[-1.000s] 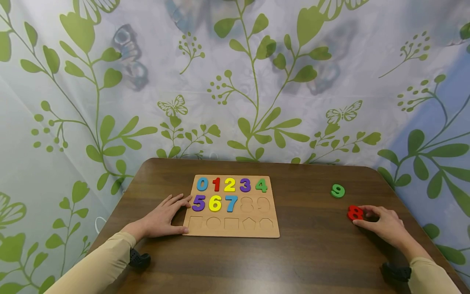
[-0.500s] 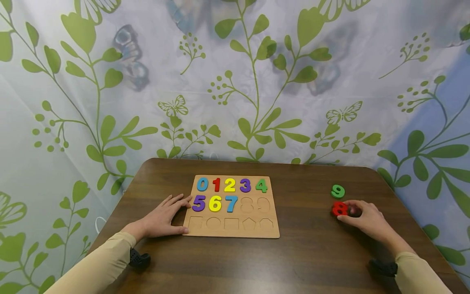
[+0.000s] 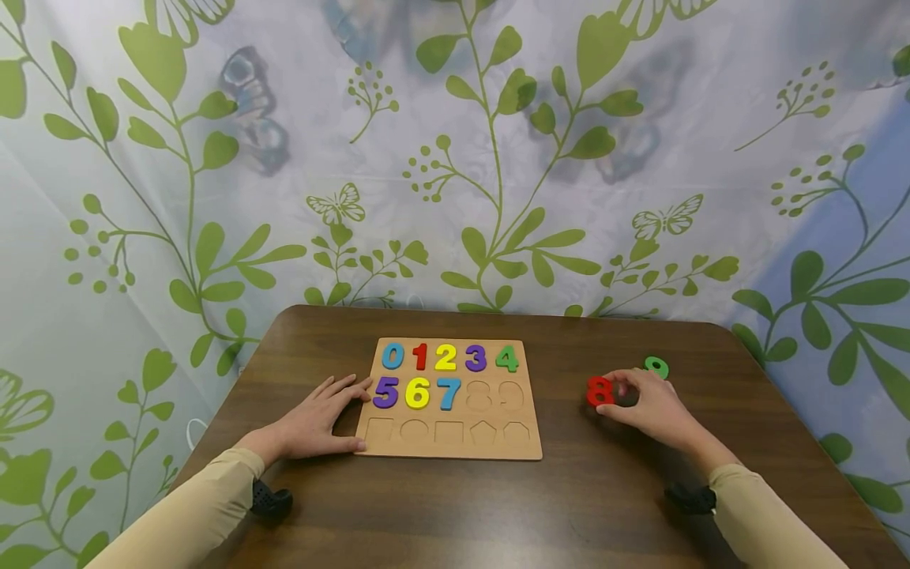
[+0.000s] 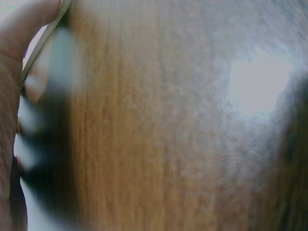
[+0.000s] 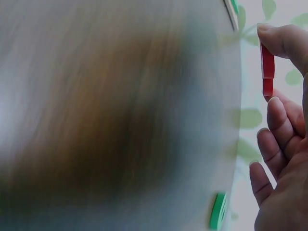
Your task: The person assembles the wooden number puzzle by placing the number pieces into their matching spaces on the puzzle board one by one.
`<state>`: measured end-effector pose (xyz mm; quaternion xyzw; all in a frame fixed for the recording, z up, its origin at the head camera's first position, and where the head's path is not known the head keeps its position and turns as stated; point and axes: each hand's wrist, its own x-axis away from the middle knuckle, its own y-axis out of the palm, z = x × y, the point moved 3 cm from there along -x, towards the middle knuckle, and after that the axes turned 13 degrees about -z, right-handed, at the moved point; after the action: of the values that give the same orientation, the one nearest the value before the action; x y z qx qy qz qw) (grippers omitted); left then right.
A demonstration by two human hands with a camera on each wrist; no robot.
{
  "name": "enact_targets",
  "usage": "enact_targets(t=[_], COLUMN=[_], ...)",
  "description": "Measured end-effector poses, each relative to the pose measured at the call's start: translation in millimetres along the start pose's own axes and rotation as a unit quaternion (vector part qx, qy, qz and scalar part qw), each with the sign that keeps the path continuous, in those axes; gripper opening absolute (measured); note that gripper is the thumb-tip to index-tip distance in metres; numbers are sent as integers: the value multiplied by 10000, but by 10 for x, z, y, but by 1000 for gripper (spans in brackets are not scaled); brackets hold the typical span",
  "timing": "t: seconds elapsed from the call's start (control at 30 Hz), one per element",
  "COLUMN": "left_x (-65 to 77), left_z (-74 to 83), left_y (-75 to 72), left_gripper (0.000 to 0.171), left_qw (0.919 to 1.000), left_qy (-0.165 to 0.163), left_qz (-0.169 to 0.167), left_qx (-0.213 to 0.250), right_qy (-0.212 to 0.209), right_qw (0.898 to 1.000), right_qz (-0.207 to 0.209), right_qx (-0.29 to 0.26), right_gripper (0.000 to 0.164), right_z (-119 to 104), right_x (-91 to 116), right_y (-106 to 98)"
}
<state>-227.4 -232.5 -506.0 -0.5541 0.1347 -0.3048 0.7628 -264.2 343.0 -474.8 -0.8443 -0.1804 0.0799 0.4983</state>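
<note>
In the head view a wooden number puzzle board (image 3: 455,451) lies on the table, with the digits 0 to 7 seated in its upper two rows. My left hand (image 3: 313,419) rests at the board's left edge, thumb and fingertips touching it, fingers extended. My right hand (image 3: 654,407) pinches a red number 8 (image 3: 599,392) between thumb and fingers, right of the board. In the right wrist view the red 8 (image 5: 267,67) shows edge-on, held above the table. A green number 9 (image 3: 657,366) lies behind the right hand, partly covered by it.
The brown wooden table (image 3: 498,514) reaches back to a patterned curtain (image 3: 455,158). The board has bare recesses for 8 and 9 and a bottom row of shape recesses. Black wrist cameras sit under both wrists.
My right hand has carried the red 8 leftward toward the board, passing in front of the green 9. The left hand and the board have stayed in place.
</note>
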Motion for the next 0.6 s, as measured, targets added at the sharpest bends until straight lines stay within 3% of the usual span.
enact_targets(t=[0.6], left_x=[-13], left_z=[-21], left_y=[4], left_gripper=[76], left_qw=[9996], left_qy=[-184], left_qz=[-205], left_qx=[-17], right_qy=[-607], right_qw=[9980], right_qz=[-108], right_qx=[-152], right_gripper=[56], right_z=[-687], right_x=[-465], right_y=[316])
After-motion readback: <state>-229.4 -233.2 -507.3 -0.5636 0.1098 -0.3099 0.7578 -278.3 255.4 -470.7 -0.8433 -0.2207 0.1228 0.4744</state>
